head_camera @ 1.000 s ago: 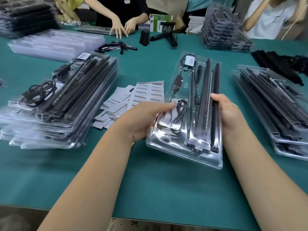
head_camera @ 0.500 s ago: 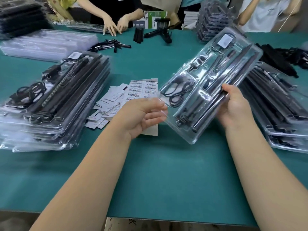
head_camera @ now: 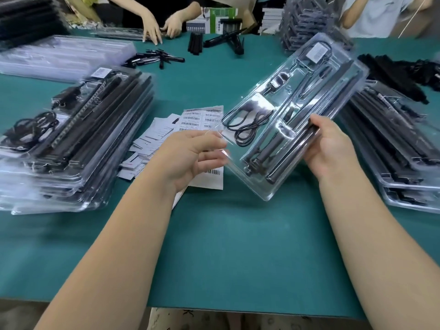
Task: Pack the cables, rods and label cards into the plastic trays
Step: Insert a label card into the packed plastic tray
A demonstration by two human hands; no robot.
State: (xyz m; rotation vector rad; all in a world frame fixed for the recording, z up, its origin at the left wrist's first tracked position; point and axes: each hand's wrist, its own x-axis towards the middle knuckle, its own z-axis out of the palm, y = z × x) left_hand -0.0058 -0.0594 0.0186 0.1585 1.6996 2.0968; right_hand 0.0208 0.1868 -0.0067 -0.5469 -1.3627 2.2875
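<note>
- The green table [head_camera: 238,246] runs from the near edge to the far side, with both bare forearms reaching out over it.
- The left hand [head_camera: 190,158] is raised beside the near left edge of the packed tray [head_camera: 269,184], fingers loosely extended and apart, holding nothing that can be made out (whether the fingertips touch the plastic cannot be told).
- The right hand [head_camera: 331,144] grips the tray's right edge, thumb on top across the black rods [head_camera: 292,148], fingers curled underneath.
- The tray is lifted off the table and tilted, its far end pointing up and to the right; a coiled black cable [head_camera: 247,127] sits in its left pocket and a label card [head_camera: 316,53] at its far end.
- Loose label cards [head_camera: 202,117] lie on the table under the left hand.
- A stack of filled trays [head_camera: 71,144] stands to the left, another stack [head_camera: 400,148] to the right.
- Farther off, empty clear trays [head_camera: 64,55] and loose black parts [head_camera: 157,59] lie near other people's hands [head_camera: 152,32].
</note>
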